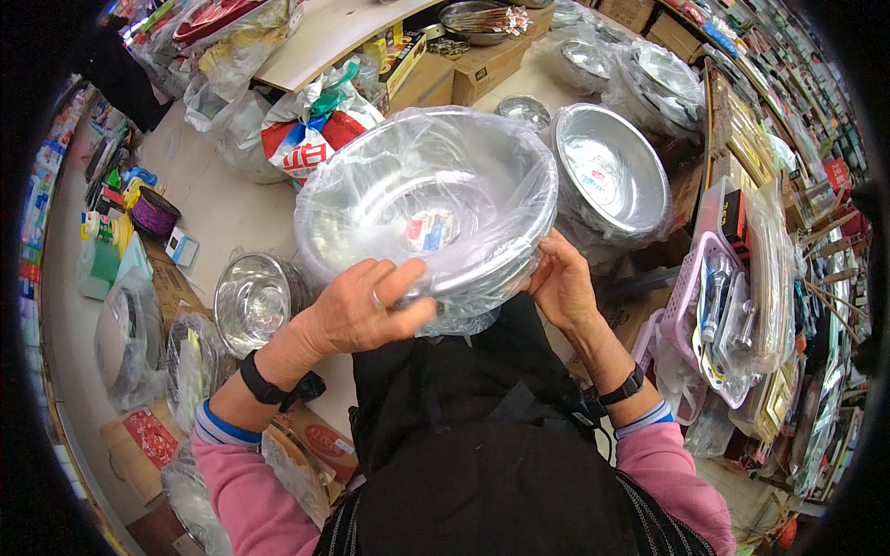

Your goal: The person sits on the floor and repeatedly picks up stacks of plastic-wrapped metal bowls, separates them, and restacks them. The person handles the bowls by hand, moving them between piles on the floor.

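A large silver metal basin (pixel 348 236), wrapped in clear plastic film, is tilted towards me above my lap. A round label (pixel 432 230) with writing sits on its bottom. My left hand (pixel 365 306), with a ring on one finger, is at the near left rim, its fingers bent over the film and slightly blurred. On the near right, my right hand (pixel 564 281) grips the rim from the side; some of its fingertips are hidden behind the basin. Loose film bunches below the rim between both hands. Just beyond my right hand, a second wrapped metal basin (pixel 643 177) leans tilted.
Stacked metal bowls (pixel 252 302) stand at left, near plastic-wrapped lids (pixel 128 337). A printed sack (pixel 313 135) and cardboard boxes (pixel 487 73) lie beyond the basin. At right, a pink plastic basket (pixel 685 288) holds packaged hardware beside crowded shelves. A person (pixel 125 76) in dark clothing stands far left.
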### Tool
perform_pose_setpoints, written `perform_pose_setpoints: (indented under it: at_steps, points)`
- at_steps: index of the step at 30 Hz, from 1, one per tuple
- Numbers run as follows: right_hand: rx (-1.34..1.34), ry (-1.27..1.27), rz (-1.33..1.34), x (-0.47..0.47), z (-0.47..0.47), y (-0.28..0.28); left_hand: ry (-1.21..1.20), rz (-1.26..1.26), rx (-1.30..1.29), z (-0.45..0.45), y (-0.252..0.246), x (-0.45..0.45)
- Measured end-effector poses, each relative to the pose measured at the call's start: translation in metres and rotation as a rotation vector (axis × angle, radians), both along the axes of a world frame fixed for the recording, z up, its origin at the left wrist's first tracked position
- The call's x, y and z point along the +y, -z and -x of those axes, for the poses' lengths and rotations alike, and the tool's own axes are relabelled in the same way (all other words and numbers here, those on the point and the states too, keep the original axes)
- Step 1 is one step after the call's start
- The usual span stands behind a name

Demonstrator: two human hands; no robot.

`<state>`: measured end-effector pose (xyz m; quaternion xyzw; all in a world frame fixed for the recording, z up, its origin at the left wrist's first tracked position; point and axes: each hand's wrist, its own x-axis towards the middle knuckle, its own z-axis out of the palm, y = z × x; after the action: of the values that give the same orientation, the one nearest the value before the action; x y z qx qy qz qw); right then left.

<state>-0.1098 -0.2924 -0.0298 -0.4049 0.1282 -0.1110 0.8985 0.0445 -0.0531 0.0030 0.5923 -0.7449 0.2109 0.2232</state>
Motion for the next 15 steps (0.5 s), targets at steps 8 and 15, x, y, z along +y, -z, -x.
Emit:
perform_pose_setpoints:
  at_steps: [8, 15]
  points:
    - [0.008, -0.009, 0.004, 0.001, 0.001, -0.002, -0.031, 0.091, -0.133, 0.011, 0.009, 0.001]
    - [0.023, 0.001, 0.013, 0.004, 0.003, 0.0, 0.003, -0.004, 0.006, 0.012, 0.01, 0.007]
